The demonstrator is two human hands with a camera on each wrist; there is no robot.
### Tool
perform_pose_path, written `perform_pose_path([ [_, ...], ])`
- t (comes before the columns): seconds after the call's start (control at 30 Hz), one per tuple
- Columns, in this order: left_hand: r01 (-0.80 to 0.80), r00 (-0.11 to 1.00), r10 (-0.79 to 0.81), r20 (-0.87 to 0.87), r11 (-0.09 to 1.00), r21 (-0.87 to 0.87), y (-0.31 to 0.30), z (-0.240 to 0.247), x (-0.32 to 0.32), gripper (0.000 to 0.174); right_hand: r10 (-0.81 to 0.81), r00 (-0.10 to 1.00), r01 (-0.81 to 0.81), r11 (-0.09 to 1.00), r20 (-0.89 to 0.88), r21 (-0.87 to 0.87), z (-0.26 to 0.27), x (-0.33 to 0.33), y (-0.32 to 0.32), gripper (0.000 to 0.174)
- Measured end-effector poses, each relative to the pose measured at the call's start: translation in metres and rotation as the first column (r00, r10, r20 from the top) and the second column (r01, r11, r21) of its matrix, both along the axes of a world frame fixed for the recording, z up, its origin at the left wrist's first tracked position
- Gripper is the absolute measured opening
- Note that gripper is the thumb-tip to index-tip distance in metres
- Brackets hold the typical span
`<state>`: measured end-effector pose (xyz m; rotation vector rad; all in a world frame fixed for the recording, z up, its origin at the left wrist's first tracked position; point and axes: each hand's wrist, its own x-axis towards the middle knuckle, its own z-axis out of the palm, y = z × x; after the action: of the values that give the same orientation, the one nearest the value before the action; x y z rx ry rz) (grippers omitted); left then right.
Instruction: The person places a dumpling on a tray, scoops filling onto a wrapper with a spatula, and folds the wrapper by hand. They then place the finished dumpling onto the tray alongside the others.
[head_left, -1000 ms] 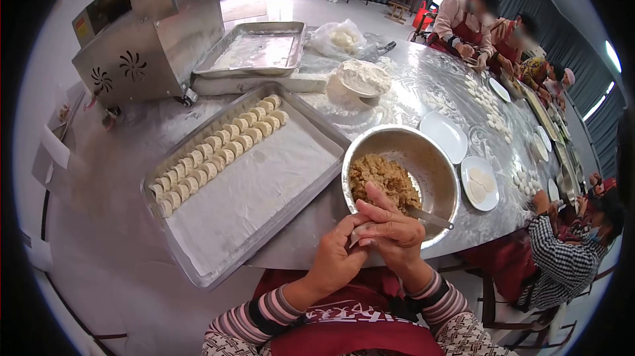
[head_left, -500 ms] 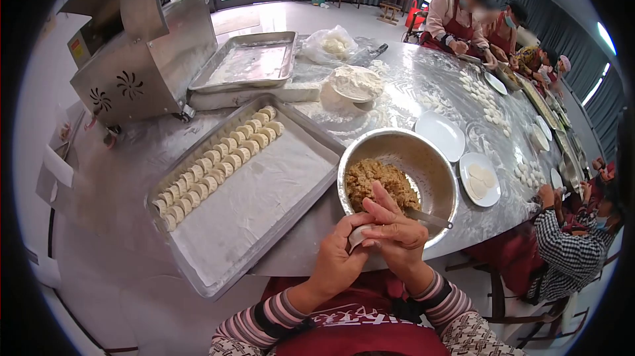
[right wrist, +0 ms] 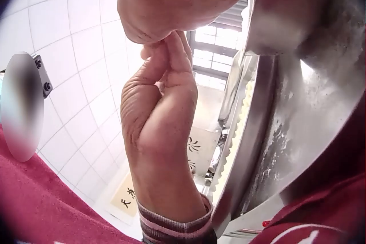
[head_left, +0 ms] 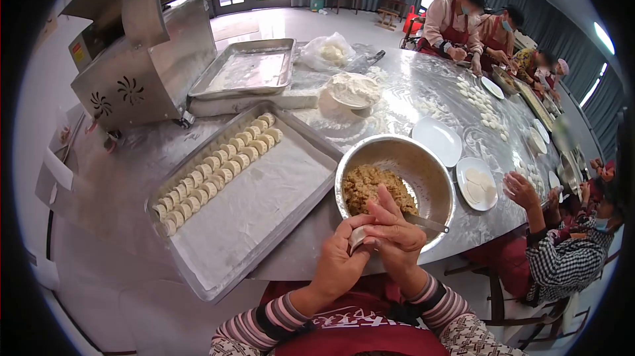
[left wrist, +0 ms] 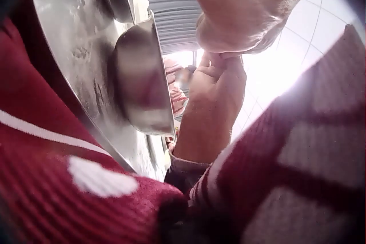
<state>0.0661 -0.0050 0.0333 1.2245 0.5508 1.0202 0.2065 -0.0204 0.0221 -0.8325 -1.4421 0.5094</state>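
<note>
In the head view, a pale dumpling point(head_left: 358, 237) is pinched between both hands in front of the mixing bowl. My left hand point(head_left: 335, 260) curls its thumb and fingers round its left side. From the right, my right hand point(head_left: 399, 240) presses its edge with thumb and fingers, some fingers pointing forward over the bowl. Just beyond is the steel bowl point(head_left: 436, 191) with brown filling point(head_left: 374, 185) and a metal utensil's handle point(head_left: 428, 224). Both wrist views show the hands meeting at the fingertips: the right hand point(left wrist: 214, 101) and the left hand point(right wrist: 163, 106); the dumpling is hidden there.
Left of the bowl, a paper-lined tray point(head_left: 264, 181) holds two rows of dumplings point(head_left: 221, 169). Right are a white plate point(head_left: 438, 139) and a plate of wrappers point(head_left: 477, 198). Behind are a mound of flour point(head_left: 354, 88), another tray point(head_left: 248, 68) and a steel machine point(head_left: 145, 52). Other people sit along the table.
More of the dumpling shows between my hands, which keep almost the same place over the bowl's near edge. At the right, a seated person's hand has risen off the table.
</note>
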Motion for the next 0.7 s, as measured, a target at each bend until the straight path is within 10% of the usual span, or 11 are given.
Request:
perform_pose_path([
  [0.3, 0.077, 0.984, -0.035, 0.174, 0.968, -0.240, 0.002, -0.006, 0.007, 0.033, -0.207, 0.978, 0.208, 0.974, 0.012, -0.095, 0.010, -0.006, -0.006, 0.023],
  [0.47, -0.044, 0.991, 0.026, -0.131, 0.989, -0.138, 0.004, 0.000, 0.007, 0.035, -0.184, 0.983, 0.181, 0.976, -0.013, -0.124, -0.002, -0.001, -0.006, 0.022],
  [0.7, 0.104, 0.985, -0.069, 0.159, 0.968, -0.228, 0.005, -0.005, 0.009, 0.031, -0.239, 0.970, 0.233, 0.967, -0.043, -0.104, -0.008, 0.001, -0.006, 0.020],
])
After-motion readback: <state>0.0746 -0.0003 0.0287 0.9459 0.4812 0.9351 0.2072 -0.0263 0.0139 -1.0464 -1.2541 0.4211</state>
